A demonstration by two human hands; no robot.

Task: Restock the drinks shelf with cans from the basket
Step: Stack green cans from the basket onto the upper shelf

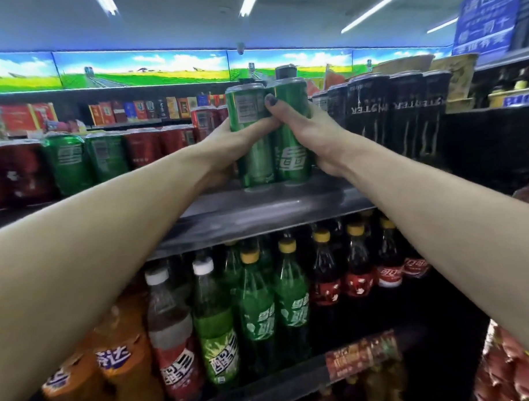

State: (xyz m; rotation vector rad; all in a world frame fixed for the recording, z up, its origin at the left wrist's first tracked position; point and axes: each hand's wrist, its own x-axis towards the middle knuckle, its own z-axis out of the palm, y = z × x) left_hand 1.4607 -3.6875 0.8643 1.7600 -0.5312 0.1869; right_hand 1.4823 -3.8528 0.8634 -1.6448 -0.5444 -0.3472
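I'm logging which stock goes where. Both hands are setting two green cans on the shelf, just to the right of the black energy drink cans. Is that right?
Not quite: the side is wrong. The head view shows the left hand and right hand setting the two green cans on the shelf just to the left of the black energy drink cans.

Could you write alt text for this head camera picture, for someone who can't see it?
Two bare hands, left hand and right hand, each grip a green can, left can and right can, side by side on a shop shelf, beside black cans.
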